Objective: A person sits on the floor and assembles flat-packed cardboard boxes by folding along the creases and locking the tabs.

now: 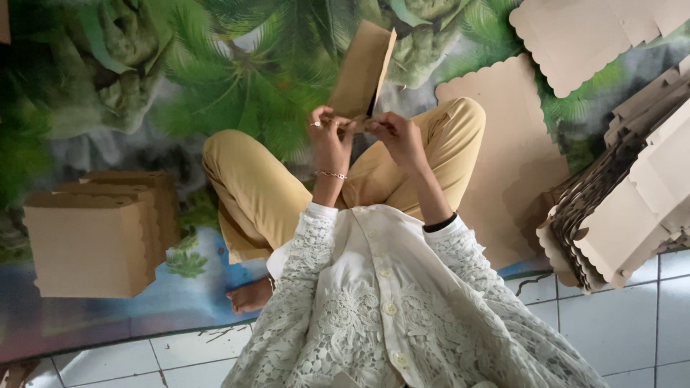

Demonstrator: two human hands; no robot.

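A brown cardboard blank [363,72] is held above the lap of a seated person, its lower edge pinched between both hands. The left hand [329,136] is closed on that edge with thumb and fingertips; a ring and a bracelet are seen on it. The right hand [399,136] is closed on the same edge just beside the left, so the hands are brought nearly together, with only a small gap between them. Both forearms are raised from the elbows and angled inward, the wrists bent towards the blank. The rest of the blank stands up and away from the hands, partly folded along a crease, with one panel tilted against another.

The fold in hand seems best done, as a judgement, by keeping both pinches close to the crease and pressing evenly, so that the panel bends along the scored line and is not buckled; whether a tab is being tucked cannot be told, since the fingers hide the edge.

Relative to the blank, a stack of finished boxes [100,233] is set well apart, on the left-hand side of the view, on a printed palm-leaf mat [237,79]. On the other side of the blank, flat scalloped sheets [503,165] are laid near the knee, and a thick pile of unfolded blanks [625,208] is leaned further off. A tiled floor [625,330] is seen beyond the mat's edge.
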